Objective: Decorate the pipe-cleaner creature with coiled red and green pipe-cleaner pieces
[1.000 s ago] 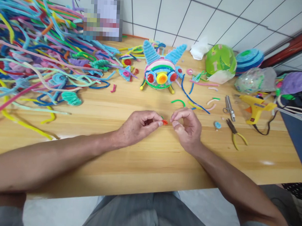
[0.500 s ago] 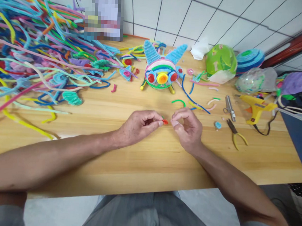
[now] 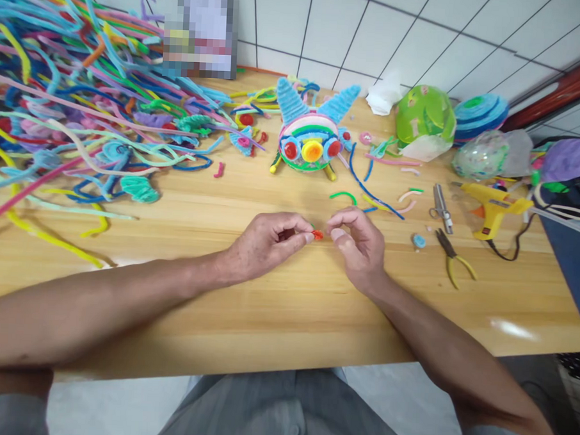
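left hand [image 3: 273, 244] pinching red piece [image 3: 319, 235]; gap to right hand [image 3: 360, 247] (cannot tell grip); table edge [image 3: 264, 369] well apart

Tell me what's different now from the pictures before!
Only a little: the right hand shifted slightly leftward. I see nothing newly grabbed or dropped. The left hand still pinches the small red piece; the blue-eared figure and pliers stayed put.
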{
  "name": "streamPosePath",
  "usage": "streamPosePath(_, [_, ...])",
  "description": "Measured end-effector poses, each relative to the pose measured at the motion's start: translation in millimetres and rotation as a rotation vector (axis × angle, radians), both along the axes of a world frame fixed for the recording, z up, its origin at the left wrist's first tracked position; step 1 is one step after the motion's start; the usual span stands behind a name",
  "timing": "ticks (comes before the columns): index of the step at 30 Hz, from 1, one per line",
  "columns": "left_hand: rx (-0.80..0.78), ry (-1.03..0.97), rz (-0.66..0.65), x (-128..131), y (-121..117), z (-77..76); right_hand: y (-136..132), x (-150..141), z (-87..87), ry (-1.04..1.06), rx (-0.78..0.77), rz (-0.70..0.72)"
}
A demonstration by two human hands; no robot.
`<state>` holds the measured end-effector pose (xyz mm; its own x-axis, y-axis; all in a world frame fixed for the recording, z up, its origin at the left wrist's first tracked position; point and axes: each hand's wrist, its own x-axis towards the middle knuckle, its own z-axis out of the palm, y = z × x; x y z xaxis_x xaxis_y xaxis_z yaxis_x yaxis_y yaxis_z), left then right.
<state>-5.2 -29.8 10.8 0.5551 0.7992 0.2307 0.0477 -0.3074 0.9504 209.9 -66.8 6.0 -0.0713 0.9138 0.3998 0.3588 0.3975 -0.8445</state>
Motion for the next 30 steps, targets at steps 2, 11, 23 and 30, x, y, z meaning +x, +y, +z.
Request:
streamPosePath(2, [-0.003,-0.010,0.003,0,0,-0.5,0,0,0.4,-0.022,0.035,0.014])
streamPosePath(11, [-0.110,-0.053,0.075,1,-1,1.5,2,4,1.1,-0.015,0.026,-0.092])
streamPosePath(23, [-0.165,0.005,0.098,1,3,3.2,19,17,29.6,-0.481,0.097,-0.114])
streamPosePath(30, [-0.172,0.009,0.115,-3,2,5.4,18,33,34.0,-0.613,-0.041,-0.069])
